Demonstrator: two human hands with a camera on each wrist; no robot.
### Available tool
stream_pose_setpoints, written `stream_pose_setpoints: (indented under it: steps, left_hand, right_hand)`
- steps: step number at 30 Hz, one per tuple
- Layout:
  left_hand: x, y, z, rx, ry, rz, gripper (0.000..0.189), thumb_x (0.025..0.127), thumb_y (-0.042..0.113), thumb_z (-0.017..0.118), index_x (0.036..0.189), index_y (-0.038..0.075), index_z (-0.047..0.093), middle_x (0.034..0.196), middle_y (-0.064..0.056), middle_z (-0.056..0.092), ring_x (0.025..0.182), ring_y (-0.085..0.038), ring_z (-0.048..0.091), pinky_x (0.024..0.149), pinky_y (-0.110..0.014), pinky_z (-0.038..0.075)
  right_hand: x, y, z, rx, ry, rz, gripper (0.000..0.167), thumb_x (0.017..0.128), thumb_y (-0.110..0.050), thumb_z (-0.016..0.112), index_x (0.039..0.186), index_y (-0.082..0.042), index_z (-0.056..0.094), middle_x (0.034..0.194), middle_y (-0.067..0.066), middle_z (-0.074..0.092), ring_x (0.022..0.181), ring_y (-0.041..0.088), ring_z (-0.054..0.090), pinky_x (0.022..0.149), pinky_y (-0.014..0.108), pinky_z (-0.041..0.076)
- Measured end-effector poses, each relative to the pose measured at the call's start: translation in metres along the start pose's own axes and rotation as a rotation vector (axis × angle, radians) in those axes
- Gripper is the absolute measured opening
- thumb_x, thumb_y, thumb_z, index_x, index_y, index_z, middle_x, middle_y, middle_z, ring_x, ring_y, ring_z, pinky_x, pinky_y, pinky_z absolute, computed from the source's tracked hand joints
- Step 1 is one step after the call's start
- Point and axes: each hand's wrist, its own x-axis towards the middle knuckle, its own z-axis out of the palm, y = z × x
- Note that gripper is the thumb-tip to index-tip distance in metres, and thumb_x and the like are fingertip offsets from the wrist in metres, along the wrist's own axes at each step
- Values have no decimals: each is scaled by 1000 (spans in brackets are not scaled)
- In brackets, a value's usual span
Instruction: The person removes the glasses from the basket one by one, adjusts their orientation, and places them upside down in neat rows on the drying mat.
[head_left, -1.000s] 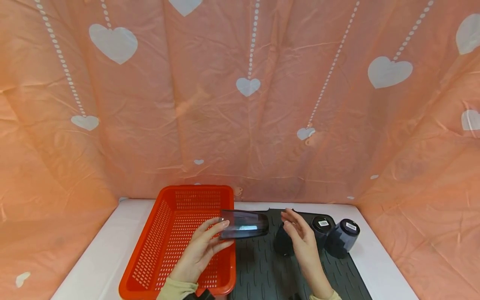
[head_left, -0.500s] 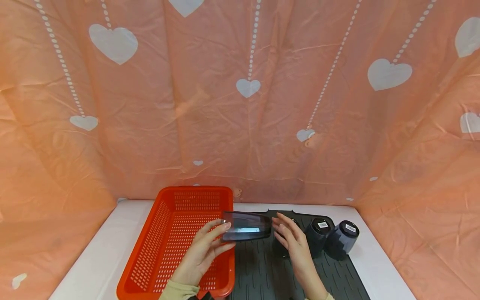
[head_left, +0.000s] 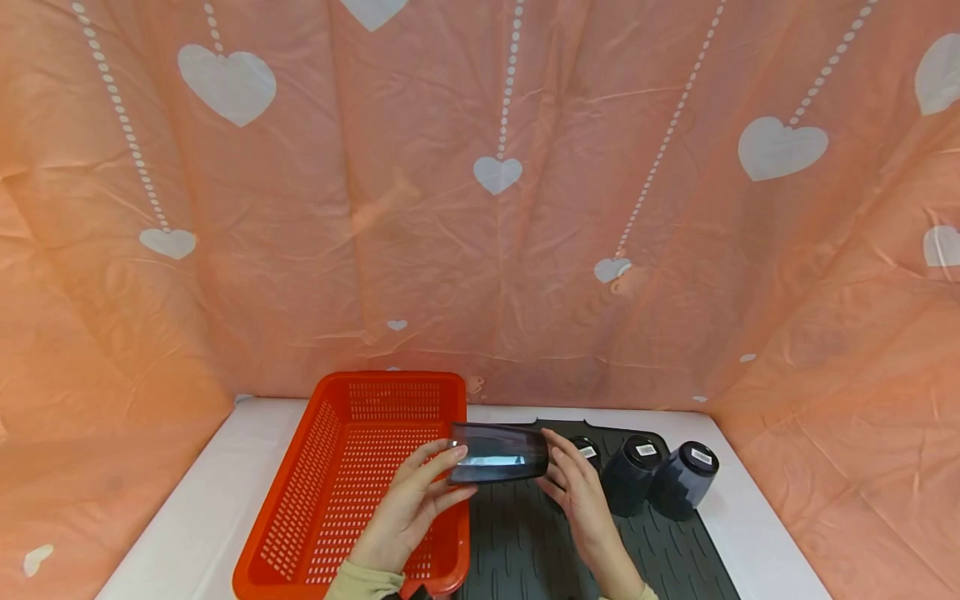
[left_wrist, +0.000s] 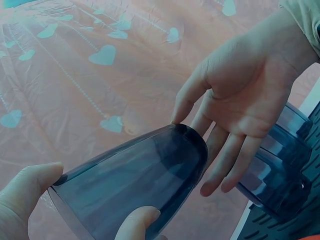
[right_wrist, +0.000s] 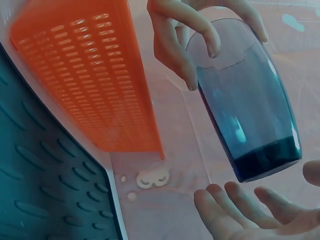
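A tinted blue-grey drinking glass (head_left: 498,454) lies sideways in the air, its rim to the left and its thick dark base to the right. My left hand (head_left: 408,504) grips it by the rim end, thumb and fingers on opposite sides. My right hand (head_left: 581,496) is at the base end with fingers extended and spread. In the left wrist view, the right thumb reaches the edge of the base while the other fingers pass behind the glass (left_wrist: 135,175). The right wrist view shows the base of the glass (right_wrist: 267,160) just above the right fingertips (right_wrist: 232,187).
Three similar glasses stand upside down on a dark ribbed mat (head_left: 517,542): one partly behind the right hand (head_left: 587,448), a middle glass (head_left: 630,479) and a right-hand glass (head_left: 684,479). An orange perforated basket (head_left: 337,500) stands left on the white table (head_left: 202,492). A heart-patterned curtain (head_left: 420,250) closes the back.
My right hand has moved left and down from over the standing glasses to the base of the held glass. The left hand has shifted the glass slightly right.
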Motion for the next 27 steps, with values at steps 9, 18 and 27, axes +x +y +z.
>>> stream_pose_setpoints:
  steps: [9, 18, 27]
  left_hand:
    - [0, -3, 2, -17, -2, -17, 46, 88, 22, 70, 123, 4, 46, 112, -13, 58, 94, -27, 63, 86, -43, 51]
    - [0, -8, 4, -33, -11, 0, 44, 88, 21, 71, 122, 3, 49, 110, -15, 59, 91, -28, 64, 84, -43, 52]
    - [2, -9, 5, -31, -18, -1, 47, 89, 22, 70, 124, 1, 47, 112, -16, 58, 93, -29, 64, 84, -42, 52]
  right_hand:
    - [1, 3, 4, 92, -31, 5, 53, 103, -32, 42, 144, 1, 36, 144, 21, 34, 113, 24, 56, 92, 42, 45]
    - [0, 6, 10, 153, -2, 8, 51, 99, -23, 52, 141, 1, 38, 125, 13, 51, 97, 22, 62, 87, 39, 49]
    - [0, 11, 15, 248, -11, 6, 51, 91, -4, 60, 137, -1, 38, 127, 11, 46, 102, 20, 58, 86, 41, 51]
